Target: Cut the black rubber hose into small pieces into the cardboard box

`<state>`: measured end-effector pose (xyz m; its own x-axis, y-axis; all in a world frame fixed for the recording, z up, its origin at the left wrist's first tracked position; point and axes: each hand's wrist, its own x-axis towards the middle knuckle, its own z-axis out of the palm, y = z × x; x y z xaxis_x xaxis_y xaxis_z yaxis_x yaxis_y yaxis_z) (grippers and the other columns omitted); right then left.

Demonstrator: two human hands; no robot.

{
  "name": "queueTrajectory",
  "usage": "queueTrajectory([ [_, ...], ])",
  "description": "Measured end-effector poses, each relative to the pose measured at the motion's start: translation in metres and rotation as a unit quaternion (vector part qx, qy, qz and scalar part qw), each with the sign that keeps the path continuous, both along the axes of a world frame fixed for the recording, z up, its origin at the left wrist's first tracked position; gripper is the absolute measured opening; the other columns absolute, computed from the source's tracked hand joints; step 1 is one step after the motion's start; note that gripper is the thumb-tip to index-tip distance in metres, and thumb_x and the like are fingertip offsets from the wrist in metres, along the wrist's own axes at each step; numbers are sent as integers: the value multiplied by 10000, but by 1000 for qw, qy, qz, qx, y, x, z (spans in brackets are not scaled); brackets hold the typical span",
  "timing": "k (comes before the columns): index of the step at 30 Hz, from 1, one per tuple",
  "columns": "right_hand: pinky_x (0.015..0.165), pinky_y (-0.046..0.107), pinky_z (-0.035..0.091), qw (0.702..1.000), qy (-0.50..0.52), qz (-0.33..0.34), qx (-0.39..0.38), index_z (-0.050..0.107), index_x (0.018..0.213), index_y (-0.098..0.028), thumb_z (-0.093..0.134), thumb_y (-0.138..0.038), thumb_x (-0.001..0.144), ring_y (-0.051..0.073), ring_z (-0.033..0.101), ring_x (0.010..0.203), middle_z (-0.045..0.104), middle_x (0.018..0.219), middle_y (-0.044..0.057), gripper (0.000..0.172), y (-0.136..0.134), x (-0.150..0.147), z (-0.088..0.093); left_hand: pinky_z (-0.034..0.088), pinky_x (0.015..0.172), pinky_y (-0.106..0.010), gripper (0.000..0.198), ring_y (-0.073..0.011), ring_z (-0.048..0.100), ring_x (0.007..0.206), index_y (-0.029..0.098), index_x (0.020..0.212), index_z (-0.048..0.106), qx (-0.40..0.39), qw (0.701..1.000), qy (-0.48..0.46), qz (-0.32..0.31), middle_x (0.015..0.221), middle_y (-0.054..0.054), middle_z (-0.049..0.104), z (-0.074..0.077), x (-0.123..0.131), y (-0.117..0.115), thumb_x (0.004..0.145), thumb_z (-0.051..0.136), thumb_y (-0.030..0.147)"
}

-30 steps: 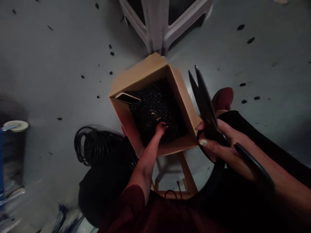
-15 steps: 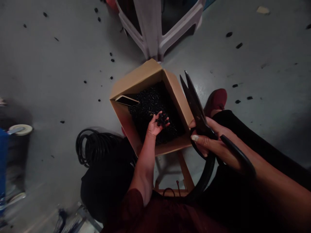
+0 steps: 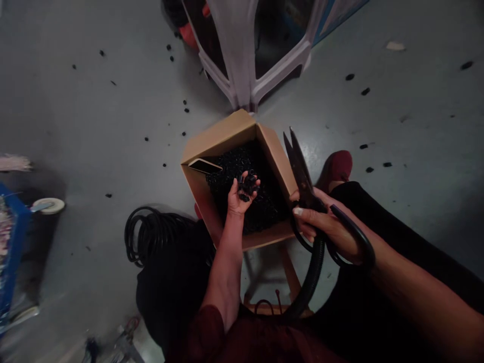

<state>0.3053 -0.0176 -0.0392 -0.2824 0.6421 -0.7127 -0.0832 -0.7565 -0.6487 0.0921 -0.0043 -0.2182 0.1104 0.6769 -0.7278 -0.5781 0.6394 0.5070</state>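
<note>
My left hand [image 3: 239,200] is palm up with fingers curled, cupping several short black tube pieces [image 3: 247,184] over an open cardboard box [image 3: 217,132]. A heap of small black pieces [image 3: 232,160] fills the lower part of that box. My right hand [image 3: 321,222], at the box's right side, grips a pair of scissors [image 3: 300,161], blades pointing up and slightly apart. A thick black ribbed tube [image 3: 315,269] hangs down from beneath the same hand; whether its fingers also hold it is partly hidden. Against the box's left inner wall leans a flat dark panel with a light edge [image 3: 205,166].
A wooden stool [image 3: 291,272] shows below the box. Beyond it stands a pale plastic stool leg [image 3: 242,65]. A coil of black tubing [image 3: 145,234] lies at left, near a blue container [image 3: 17,237]. Black bits [image 3: 365,91] are scattered over the grey floor [image 3: 94,116].
My left hand has turned its palm further up, showing the black pieces more clearly. The scissors stay in my right hand, and the whole view has shifted slightly.
</note>
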Motion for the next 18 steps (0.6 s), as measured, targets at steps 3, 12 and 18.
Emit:
queueTrajectory([
  [3, 420, 204, 337, 998, 40, -31, -25, 491, 1041, -208, 727, -416, 717, 77, 403, 423, 439, 486, -104, 452, -1, -1, 2, 542, 866, -354, 490, -213, 559, 1220, 305, 1281, 566, 28, 999, 9, 34, 1292, -78, 612, 13, 2, 5, 1001, 196, 462],
  [12, 392, 180, 299, 964, 164, -161, -136, 492, 957, -235, 753, -299, 655, 54, 390, 412, 455, 573, -101, 405, -4, -9, -17, 551, 876, -303, 414, -175, 549, 1242, 291, 1094, 667, 92, 989, -20, 113, 1226, -47, 649, 65, 3, 37, 1001, 276, 391],
  [18, 381, 158, 210, 948, 217, -175, -151, 479, 922, -222, 735, -255, 643, 41, 356, 387, 455, 545, -100, 380, 2, -5, -20, 594, 829, -311, 376, -172, 603, 1174, 251, 929, 695, 75, 976, -73, 188, 1021, -55, 717, 104, 24, 75, 987, 342, 365],
])
